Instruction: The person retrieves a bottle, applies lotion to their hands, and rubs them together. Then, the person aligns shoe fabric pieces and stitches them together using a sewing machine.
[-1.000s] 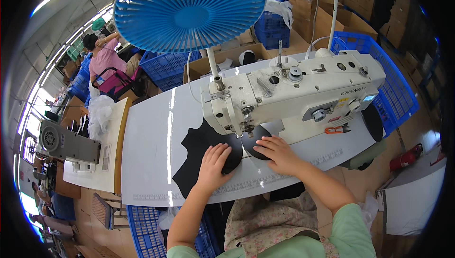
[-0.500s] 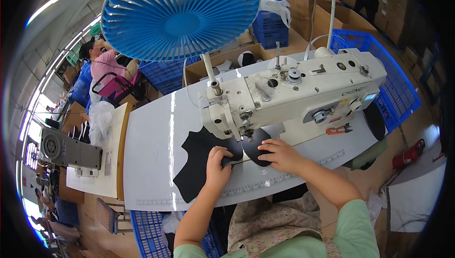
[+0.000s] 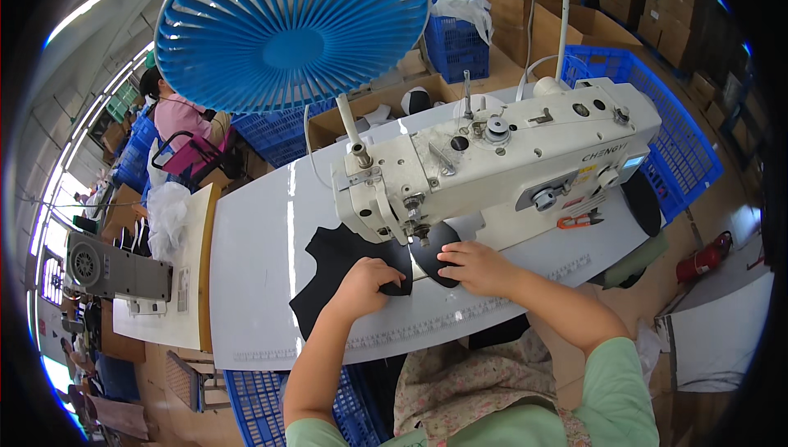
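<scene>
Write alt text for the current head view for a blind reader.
A person's left hand and right hand rest on black material at the needle end of a white sewing machine on a pale table. A blue fan guard shows at upper left; orange-handled snips lie farther right.

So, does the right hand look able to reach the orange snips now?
Probably yes: the orange snips lie uncovered beside the sewing machine, and nothing visible blocks the right hand, which touches a black piece.
</scene>
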The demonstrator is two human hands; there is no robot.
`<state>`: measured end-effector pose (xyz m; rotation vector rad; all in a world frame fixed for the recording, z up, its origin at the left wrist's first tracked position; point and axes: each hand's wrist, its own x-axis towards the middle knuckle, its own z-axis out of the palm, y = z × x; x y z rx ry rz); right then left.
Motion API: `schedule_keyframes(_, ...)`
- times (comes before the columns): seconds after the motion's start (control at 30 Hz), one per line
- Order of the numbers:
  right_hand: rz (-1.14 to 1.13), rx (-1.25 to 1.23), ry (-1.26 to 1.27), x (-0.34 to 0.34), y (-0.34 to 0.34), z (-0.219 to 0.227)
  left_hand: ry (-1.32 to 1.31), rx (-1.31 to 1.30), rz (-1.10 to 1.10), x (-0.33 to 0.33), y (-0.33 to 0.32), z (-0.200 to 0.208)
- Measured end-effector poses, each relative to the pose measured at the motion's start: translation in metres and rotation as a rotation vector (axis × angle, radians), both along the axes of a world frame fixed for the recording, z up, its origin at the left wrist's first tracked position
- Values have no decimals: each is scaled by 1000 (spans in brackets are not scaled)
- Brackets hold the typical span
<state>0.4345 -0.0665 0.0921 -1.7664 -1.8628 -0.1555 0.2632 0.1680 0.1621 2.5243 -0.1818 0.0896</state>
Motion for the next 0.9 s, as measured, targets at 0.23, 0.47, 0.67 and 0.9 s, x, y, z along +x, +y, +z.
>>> schedule_keyframes(0.23,-34,-19,-16,-3,2,4,0,-70,24,0,7,-11)
schedule_keyframes(0.47,-76,-52,-32,-6,7,13,-89,-3,12,5,8,-12)
schedule_keyframes(0.67,-122,-96,-127,-7,13,17,-90,44,14,8,5,-9)
schedule_keyframes(0.9,-168,-76,-124,-6,21,16,-109,43,23,11,5,-11)
